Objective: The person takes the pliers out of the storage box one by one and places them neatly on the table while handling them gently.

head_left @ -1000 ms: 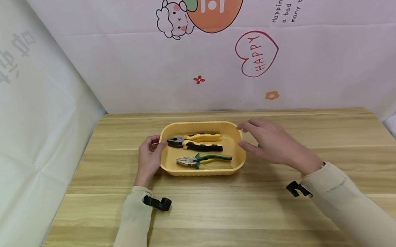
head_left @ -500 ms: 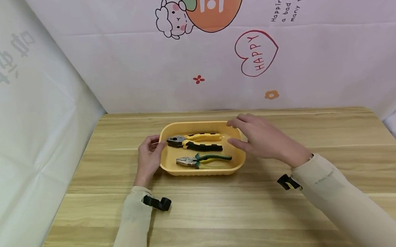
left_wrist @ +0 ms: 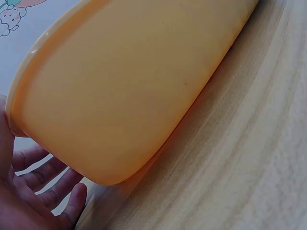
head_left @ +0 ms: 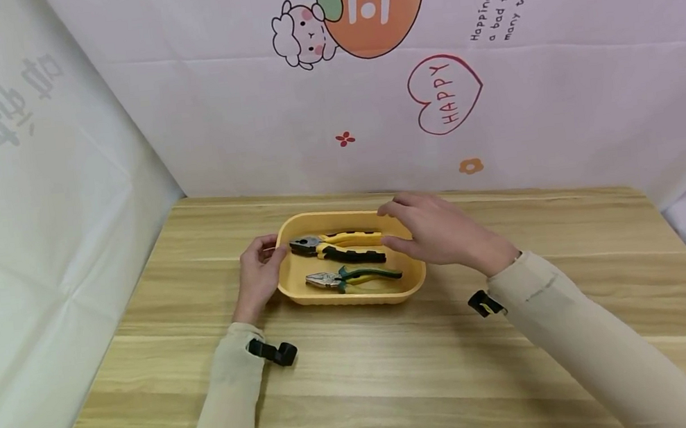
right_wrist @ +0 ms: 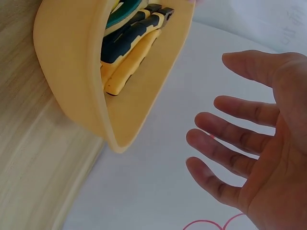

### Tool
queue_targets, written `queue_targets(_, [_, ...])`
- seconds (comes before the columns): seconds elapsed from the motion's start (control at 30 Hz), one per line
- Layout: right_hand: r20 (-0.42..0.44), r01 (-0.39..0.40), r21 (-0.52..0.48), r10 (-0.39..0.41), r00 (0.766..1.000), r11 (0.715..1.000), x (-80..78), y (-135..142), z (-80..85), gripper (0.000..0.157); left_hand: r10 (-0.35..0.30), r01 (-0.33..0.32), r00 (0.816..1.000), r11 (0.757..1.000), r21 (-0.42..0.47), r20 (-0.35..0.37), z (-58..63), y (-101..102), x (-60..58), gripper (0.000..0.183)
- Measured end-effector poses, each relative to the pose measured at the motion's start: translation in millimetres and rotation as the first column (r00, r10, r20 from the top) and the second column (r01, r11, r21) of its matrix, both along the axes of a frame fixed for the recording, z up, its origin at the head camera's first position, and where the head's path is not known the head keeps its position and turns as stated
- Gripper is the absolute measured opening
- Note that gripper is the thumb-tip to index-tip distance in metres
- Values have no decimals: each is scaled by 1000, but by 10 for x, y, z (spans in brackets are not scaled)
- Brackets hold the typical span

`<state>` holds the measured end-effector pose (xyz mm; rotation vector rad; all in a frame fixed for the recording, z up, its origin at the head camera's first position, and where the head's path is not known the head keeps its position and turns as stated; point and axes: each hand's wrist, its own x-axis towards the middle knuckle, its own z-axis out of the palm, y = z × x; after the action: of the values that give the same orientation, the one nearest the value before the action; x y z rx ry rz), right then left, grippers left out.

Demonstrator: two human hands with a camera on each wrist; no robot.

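Observation:
A yellow plastic bin point(head_left: 352, 299) stands on the table with two pairs of pliers in it. The farther pliers point(head_left: 352, 253) have yellow and black handles; the nearer pliers point(head_left: 356, 277) have green and yellow ones. My left hand point(head_left: 257, 275) holds the bin's left end, thumb over the rim and fingers along the outside, as the left wrist view also shows at the bin wall point(left_wrist: 105, 105). Over the bin's right end hangs my right hand point(head_left: 439, 232), fingers spread apart and nothing between them. In the head view its fingertips overlap the yellow handle's end.
The wood-grain table point(head_left: 360, 379) runs out to both sides and toward me. A white printed cloth point(head_left: 246, 126) rises behind its far edge, and another white cloth point(head_left: 59, 258) hangs at the left. Black straps sit on both wrists.
My right hand has moved left and slightly away from me, from beside the bin's right rim to over its right end. The left hand, bin and pliers have stayed put.

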<state>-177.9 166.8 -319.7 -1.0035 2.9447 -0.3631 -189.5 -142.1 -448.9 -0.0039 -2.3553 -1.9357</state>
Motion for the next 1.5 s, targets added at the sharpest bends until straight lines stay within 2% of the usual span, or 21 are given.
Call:
queue_targets(0.23, [17,-19,28,19,1000,999,-68,-102,-63,51,9,-9,1000,1000,-2,0,-16,-1,-13,31])
queue_targets(1.0, [172,-5,141,-19,985,990,-258,-415,-199,60,9,-9,1000,1000,-8,-4,-10,-1,-16,31])
queue_targets(1.5, [216,-33,161,-3,976,986,-360,-550,-247,62,4,-4,1000,1000,-11,-12,-21,-1,-22,31])
